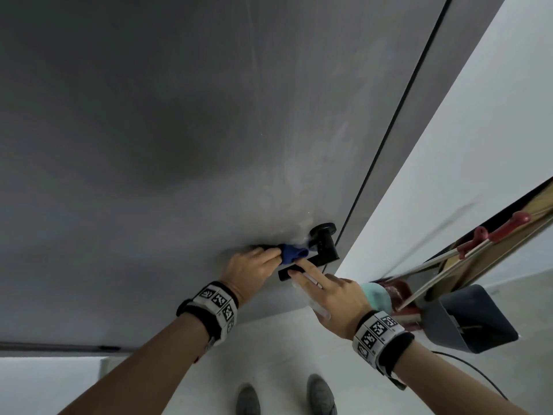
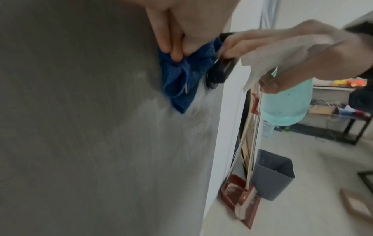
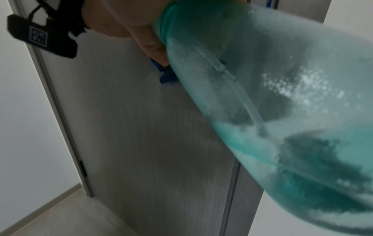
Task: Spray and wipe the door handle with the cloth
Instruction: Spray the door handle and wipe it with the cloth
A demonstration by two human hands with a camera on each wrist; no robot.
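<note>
Right wrist view is mostly filled by the spray bottle (image 3: 272,111), a translucent teal container with a shallow pool of teal liquid and foam at its low end, a clear dip tube running down into it, and droplets on the inside wall. Its top and trigger are cut off here, and the right hand shows only as a blurred patch above the bottle's neck. From the head view the right hand (image 1: 332,295) has the bottle tucked beneath its palm, thumb and lower fingers wrapped around the neck, while two fingers reach straight forward onto the near end of the black door handle (image 1: 311,260). Just left of those fingers, the left hand (image 1: 254,266) pinches a bunched blue cloth (image 1: 291,253) with curled fingers and presses it against the lever, close to where the lever meets the grey door (image 1: 179,130). The left wrist view shows the cloth hanging in folds below that hand's fingertips (image 2: 175,54), against the door face; the handle behind it is blurred and half hidden. Pale streaks mark the door below the cloth. Farther off to the right of the right hand, a dark grey bin (image 2: 272,174) stands on the floor; what it holds cannot be made out. A red dustpan (image 2: 240,199) with long-handled tools leans beside it.
</note>
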